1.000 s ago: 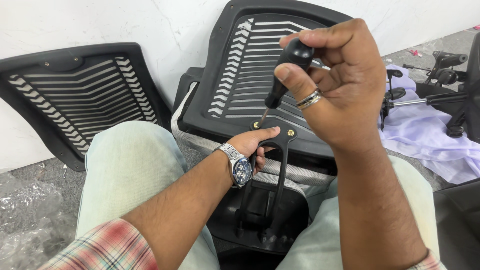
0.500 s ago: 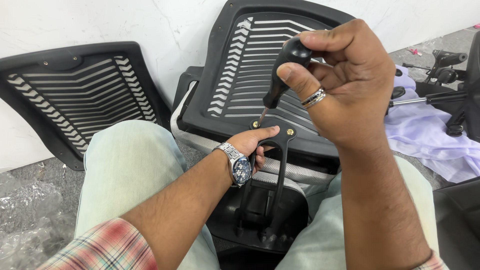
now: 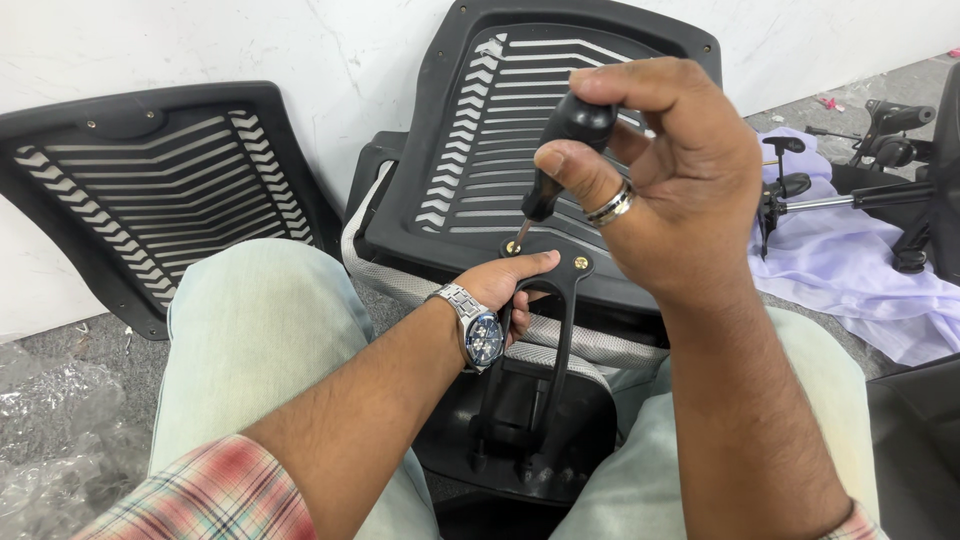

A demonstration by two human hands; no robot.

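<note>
**Screwdriver seated on the bracket screw**

A slatted black chair back [image 3: 560, 130] leans on the wall above the lap. The right hand [image 3: 670, 190], fingers wrapped round the screwdriver [image 3: 560, 150], has shifted slightly since a moment ago, tip on the left brass screw [image 3: 512, 246]. The left hand [image 3: 515, 285] curls round the bracket [image 3: 565, 300], steadying it.

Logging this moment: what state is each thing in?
Right hand: gripping screwdriver.
Screwdriver: tilted, tip on left screw.
Left hand: holding black bracket.
Black bracket: against chair back.
Chair back: propped on wall.
Second chair back: leaning on wall, untouched.
</note>
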